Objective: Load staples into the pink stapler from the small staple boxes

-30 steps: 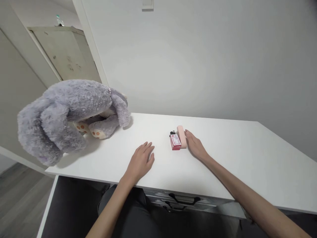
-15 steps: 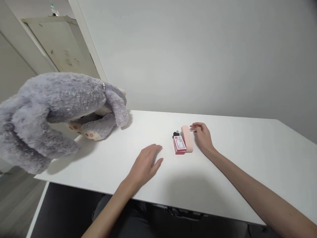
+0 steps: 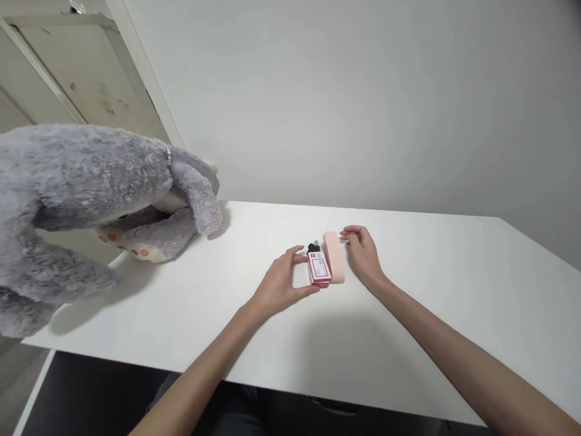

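A small stack of red-and-white card boxes (image 3: 319,266) lies on the white table, beside a pale pink oblong case (image 3: 334,257). At the stack's far end is a small black item (image 3: 313,247) with a light metallic tip, partly hidden. My left hand (image 3: 282,283) is around the stack's left side, thumb by its near edge and fingertips near its far left corner. A gap shows between palm and boxes, and the hand is open. My right hand (image 3: 363,251) rests on the table right of the pink case, fingers loosely bent and apart, holding nothing.
A large grey plush toy (image 3: 104,175) leans over the table's left end. Behind the table (image 3: 436,290) stands a pale wall (image 3: 345,109). A worn cream cabinet (image 3: 82,72) is at the back left. The table's near edge runs below my forearms.
My left hand has moved right, up to the stack of boxes, with thumb and fingers spread around it. My right hand stays beside the pink case. The view has shifted slightly right.
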`<state>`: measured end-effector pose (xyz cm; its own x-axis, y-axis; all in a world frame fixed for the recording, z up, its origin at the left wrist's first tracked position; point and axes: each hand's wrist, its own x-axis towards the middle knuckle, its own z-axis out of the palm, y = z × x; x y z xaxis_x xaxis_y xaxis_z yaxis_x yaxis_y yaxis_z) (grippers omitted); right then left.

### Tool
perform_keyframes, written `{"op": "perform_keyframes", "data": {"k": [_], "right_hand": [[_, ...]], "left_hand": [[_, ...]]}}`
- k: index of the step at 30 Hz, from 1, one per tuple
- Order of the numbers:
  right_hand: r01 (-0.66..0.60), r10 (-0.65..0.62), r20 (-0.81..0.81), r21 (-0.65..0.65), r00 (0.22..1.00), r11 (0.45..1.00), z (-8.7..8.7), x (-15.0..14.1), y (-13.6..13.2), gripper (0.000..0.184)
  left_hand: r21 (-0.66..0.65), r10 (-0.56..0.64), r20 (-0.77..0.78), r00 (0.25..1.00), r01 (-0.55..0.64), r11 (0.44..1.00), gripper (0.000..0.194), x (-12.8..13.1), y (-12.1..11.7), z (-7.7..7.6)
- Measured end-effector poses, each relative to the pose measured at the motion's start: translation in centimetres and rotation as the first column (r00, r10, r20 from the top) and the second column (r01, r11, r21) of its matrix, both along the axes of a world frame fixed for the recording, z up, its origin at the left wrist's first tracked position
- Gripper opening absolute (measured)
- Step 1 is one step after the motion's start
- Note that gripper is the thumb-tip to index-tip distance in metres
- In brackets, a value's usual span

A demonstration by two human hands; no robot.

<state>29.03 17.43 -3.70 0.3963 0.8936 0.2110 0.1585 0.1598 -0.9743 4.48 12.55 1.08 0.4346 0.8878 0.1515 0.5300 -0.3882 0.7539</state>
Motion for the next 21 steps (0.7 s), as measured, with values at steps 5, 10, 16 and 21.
{"op": "perform_keyframes", "data": {"k": [5,10,16,21], "right_hand": [[-0.013,0.013,0.014,-0.018,1.0,1.0,0.1,0.1,-0.3,0.019],[-0.029,0.03,0.045,-0.019,0.999,0.999,-0.1,0.2,-0.5,0.019],[-0.032,0.034,0.045,-0.037,0.998,0.999,-0.1,0.2,-0.5,0.02],[-0.028,0.03,0.037,-0.045,0.999,0.999,0.3,0.1,-0.8,0.019]], "left_hand": [[-0.011,0.033,0.056,0.998,-0.032,0.999,0.088,-1.3,-0.3,0.1],[0.071,0.154,0.018,0.988,-0.155,0.985,0.083,-5.9,-0.1,0.1],[0.136,0.366,-0.017,0.93,-0.361,0.923,0.08,-11.8,-0.1,0.6],[0.109,0.443,0.035,0.896,-0.444,0.889,0.074,-12.3,-0.2,0.6]]}}
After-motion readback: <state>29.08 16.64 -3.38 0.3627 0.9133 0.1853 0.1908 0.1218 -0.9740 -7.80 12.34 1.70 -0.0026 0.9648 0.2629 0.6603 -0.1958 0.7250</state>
